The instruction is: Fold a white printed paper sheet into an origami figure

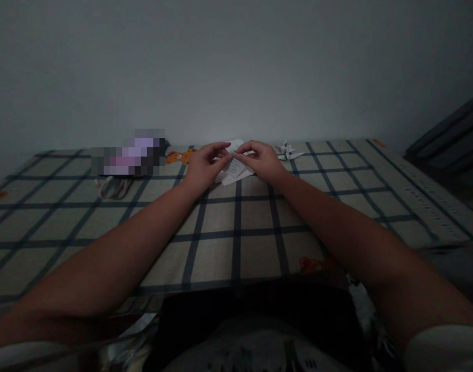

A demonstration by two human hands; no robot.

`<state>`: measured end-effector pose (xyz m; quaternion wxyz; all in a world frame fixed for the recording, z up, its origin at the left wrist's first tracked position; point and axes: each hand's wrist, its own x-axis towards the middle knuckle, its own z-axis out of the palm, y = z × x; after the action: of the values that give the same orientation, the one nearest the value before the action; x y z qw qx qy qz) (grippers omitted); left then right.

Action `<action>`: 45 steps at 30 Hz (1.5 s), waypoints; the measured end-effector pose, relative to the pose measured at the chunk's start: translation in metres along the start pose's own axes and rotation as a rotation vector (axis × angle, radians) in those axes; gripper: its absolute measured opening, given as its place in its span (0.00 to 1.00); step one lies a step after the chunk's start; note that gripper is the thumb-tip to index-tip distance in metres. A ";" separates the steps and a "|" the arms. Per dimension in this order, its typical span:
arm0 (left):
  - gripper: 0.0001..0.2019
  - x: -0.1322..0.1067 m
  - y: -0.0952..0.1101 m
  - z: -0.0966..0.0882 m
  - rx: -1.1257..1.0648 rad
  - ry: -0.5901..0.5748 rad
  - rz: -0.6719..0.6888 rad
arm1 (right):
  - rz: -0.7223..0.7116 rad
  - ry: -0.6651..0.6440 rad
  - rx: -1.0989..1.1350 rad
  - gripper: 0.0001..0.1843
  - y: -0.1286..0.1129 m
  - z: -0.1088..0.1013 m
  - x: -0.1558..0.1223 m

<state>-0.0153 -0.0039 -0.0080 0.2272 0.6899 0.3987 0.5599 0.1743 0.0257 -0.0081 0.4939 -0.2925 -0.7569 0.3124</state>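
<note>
A white sheet of paper (237, 168) with lines of print lies partly folded near the far edge of the table. My left hand (206, 164) pinches it from the left between thumb and fingers. From the right, my right hand (261, 157) grips the same paper, its fingertips almost meeting those of the left. The fingers hide part of the fold. Just beyond my right hand rests a small folded paper piece (287, 151) with pointed ends, perhaps a paper crane.
A checked tablecloth (255, 214) with bear prints covers the table, which stands against a plain wall (236, 67). At the left back lies a blurred purple and pink object (131, 155) beside a coiled cord (114, 188). Dark striped fabric (449, 134) is at the far right.
</note>
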 end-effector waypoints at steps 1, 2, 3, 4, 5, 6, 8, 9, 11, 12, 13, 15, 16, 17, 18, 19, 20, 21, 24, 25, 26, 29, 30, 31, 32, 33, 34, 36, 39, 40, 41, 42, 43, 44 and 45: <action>0.16 0.000 0.001 0.000 0.023 -0.015 0.002 | 0.005 0.002 -0.005 0.14 0.000 0.000 0.000; 0.15 0.000 0.002 0.000 0.053 -0.020 0.005 | 0.011 0.002 -0.006 0.14 0.000 -0.001 0.000; 0.13 0.000 0.003 -0.001 0.081 -0.015 0.004 | 0.017 0.002 -0.003 0.14 -0.001 -0.001 0.000; 0.12 -0.001 0.003 -0.001 0.102 -0.005 -0.001 | 0.023 -0.001 0.003 0.14 -0.001 -0.001 0.000; 0.12 -0.001 0.004 -0.001 0.108 0.008 -0.014 | 0.031 -0.006 0.009 0.14 -0.001 -0.001 0.000; 0.12 -0.001 0.003 -0.001 0.098 0.022 -0.032 | 0.038 -0.010 0.014 0.14 -0.001 -0.001 0.001; 0.12 -0.001 0.002 0.000 0.048 0.041 -0.067 | 0.049 -0.014 0.015 0.15 0.000 -0.001 0.001; 0.12 -0.001 0.001 0.000 0.020 0.040 -0.080 | 0.052 -0.013 0.012 0.15 0.000 -0.001 0.002; 0.12 -0.001 -0.001 0.001 -0.026 0.020 -0.095 | 0.052 -0.010 0.004 0.14 0.000 -0.002 0.002; 0.13 -0.001 -0.002 0.001 -0.044 0.005 -0.101 | 0.053 -0.011 -0.002 0.13 -0.001 -0.002 0.002; 0.14 -0.001 -0.002 0.001 -0.060 -0.013 -0.107 | 0.053 -0.013 -0.008 0.12 -0.001 -0.002 0.002; 0.15 -0.001 -0.001 0.002 -0.091 -0.038 -0.120 | 0.051 -0.024 -0.011 0.12 -0.001 -0.002 0.002; 0.16 -0.001 0.000 0.002 -0.100 -0.041 -0.125 | 0.048 -0.029 -0.008 0.13 -0.001 -0.002 0.002; 0.17 -0.001 0.001 0.002 -0.106 -0.037 -0.129 | 0.045 -0.033 0.000 0.13 0.000 -0.001 0.003; 0.17 -0.002 0.002 0.002 -0.110 -0.027 -0.132 | 0.041 -0.036 0.009 0.13 0.001 -0.001 0.003; 0.16 -0.002 0.002 0.002 -0.112 -0.015 -0.133 | 0.037 -0.041 0.015 0.14 0.002 -0.001 0.003; 0.16 -0.002 0.003 0.002 -0.111 -0.006 -0.133 | 0.037 -0.053 0.014 0.15 0.003 0.000 0.003; 0.15 -0.002 0.003 0.002 -0.108 -0.002 -0.132 | 0.038 -0.072 0.007 0.15 0.003 -0.001 0.003; 0.13 -0.002 0.003 0.001 -0.082 0.001 -0.125 | 0.049 -0.145 -0.049 0.15 0.000 -0.002 0.001; 0.13 -0.002 0.003 0.001 -0.073 0.002 -0.124 | 0.052 -0.150 -0.068 0.14 -0.002 -0.003 0.001; 0.13 -0.001 0.003 0.000 -0.066 0.004 -0.124 | 0.054 -0.146 -0.085 0.14 -0.004 -0.003 0.001; 0.13 -0.001 0.002 0.000 -0.042 0.001 -0.118 | 0.072 -0.130 -0.104 0.12 -0.010 -0.003 0.000; 0.13 -0.001 0.002 0.000 -0.031 0.000 -0.114 | 0.084 -0.133 -0.100 0.12 -0.011 -0.003 0.000; 0.13 -0.001 0.002 0.000 -0.018 -0.002 -0.110 | 0.097 -0.139 -0.091 0.11 -0.012 -0.003 0.000; 0.13 -0.001 0.002 0.000 -0.008 -0.001 -0.107 | 0.110 -0.145 -0.079 0.11 -0.012 -0.002 0.000; 0.13 -0.001 0.002 0.000 -0.005 0.002 -0.105 | 0.119 -0.144 -0.067 0.11 -0.012 -0.002 0.000; 0.14 -0.001 0.003 0.000 -0.010 0.003 -0.106 | 0.123 -0.136 -0.053 0.11 -0.011 -0.002 0.001; 0.16 -0.002 0.003 0.001 -0.047 -0.023 -0.118 | 0.122 -0.106 -0.023 0.11 -0.007 -0.001 0.002; 0.19 -0.002 0.004 0.002 -0.084 -0.104 -0.152 | 0.113 -0.071 0.016 0.11 0.000 -0.001 0.003; 0.19 -0.003 0.004 0.002 -0.078 -0.120 -0.164 | 0.120 -0.069 0.033 0.11 0.001 -0.001 0.003; 0.19 -0.003 0.004 0.002 -0.073 -0.126 -0.176 | 0.136 -0.070 0.059 0.11 0.002 -0.001 0.003; 0.19 -0.003 0.003 0.002 -0.075 -0.121 -0.188 | 0.161 -0.078 0.096 0.12 0.003 0.000 0.003; 0.19 -0.002 0.003 0.001 -0.091 -0.114 -0.203 | 0.192 -0.092 0.139 0.12 0.002 0.001 0.002; 0.19 -0.002 0.002 0.001 -0.119 -0.104 -0.218 | 0.222 -0.112 0.178 0.13 0.002 0.001 0.002; 0.20 -0.001 0.002 0.001 -0.152 -0.093 -0.232 | 0.248 -0.132 0.205 0.13 0.000 0.001 0.001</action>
<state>-0.0139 -0.0056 -0.0078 0.3602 0.6453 0.4213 0.5258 0.1727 0.0265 -0.0083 0.4278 -0.3106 -0.7101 0.4650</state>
